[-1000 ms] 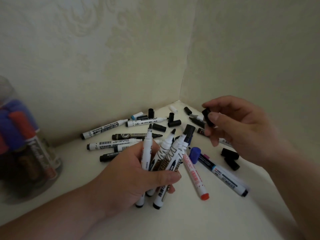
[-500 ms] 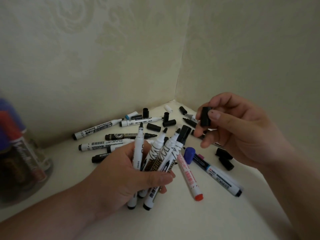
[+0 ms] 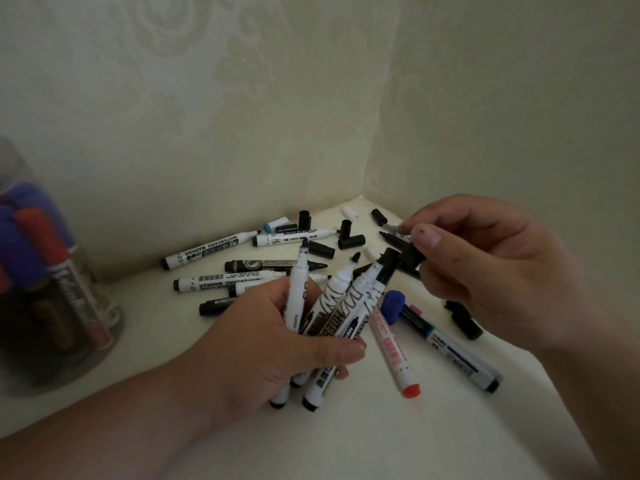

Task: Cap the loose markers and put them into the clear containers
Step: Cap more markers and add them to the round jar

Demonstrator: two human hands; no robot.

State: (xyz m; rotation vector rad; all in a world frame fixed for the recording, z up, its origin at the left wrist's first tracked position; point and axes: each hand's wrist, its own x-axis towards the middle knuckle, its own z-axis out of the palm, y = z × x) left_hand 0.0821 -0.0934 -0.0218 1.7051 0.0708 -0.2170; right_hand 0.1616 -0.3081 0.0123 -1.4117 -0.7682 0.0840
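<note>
Several whiteboard markers point(image 3: 332, 306) gripped in left hand point(image 3: 256, 341), right of clear container point(image 3: 110, 317); right hand point(image 3: 491, 271) pinches black cap point(image 3: 412, 258) at one tip. Container part-filled; loose markers point(image 3: 221, 282), caps point(image 3: 351, 241) lie on worktop point(image 3: 346, 438) right of it. Much left, I judge.

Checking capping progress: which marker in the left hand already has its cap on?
The rightmost marker, black-capped, beside the loose cap pinched by the right hand; the others are uncapped.

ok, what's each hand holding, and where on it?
Left hand grips a bundle of markers around the barrels. Right hand pinches a black cap by its sides, thumb against fingers.
</note>
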